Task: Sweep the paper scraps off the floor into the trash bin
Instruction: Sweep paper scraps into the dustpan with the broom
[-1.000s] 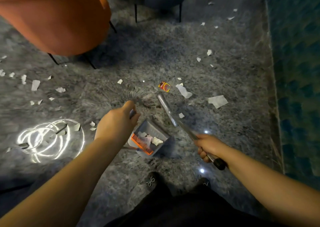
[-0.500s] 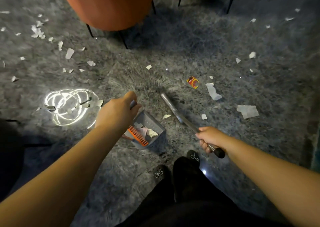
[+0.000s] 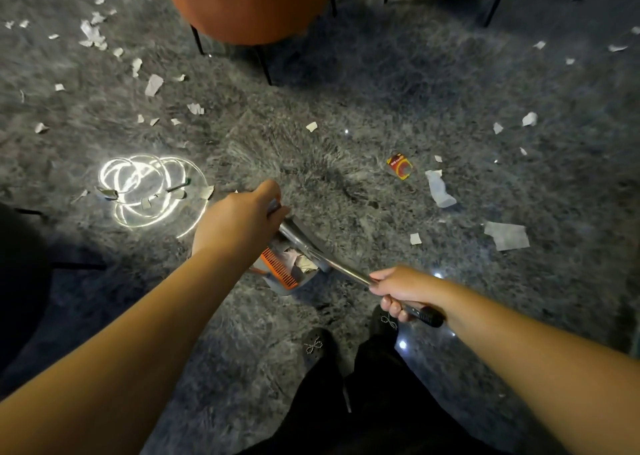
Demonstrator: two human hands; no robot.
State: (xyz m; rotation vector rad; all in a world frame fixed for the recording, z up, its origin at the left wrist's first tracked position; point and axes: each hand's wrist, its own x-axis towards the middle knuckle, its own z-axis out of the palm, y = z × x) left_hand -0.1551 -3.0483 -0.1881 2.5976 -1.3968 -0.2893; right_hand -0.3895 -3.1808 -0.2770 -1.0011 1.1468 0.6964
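My left hand (image 3: 239,222) grips the dustpan (image 3: 294,278) handle; my right hand (image 3: 401,290) clamps the broom (image 3: 332,264). Scraps (image 3: 438,187) lie scattered right and left. I'd keep the pan's lip flat, sweeping short strokes toward it.

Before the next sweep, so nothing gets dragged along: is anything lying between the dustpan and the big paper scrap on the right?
Only one small paper scrap lies on the carpet between the dustpan and the big paper scrap. Nothing else visible blocks that path.
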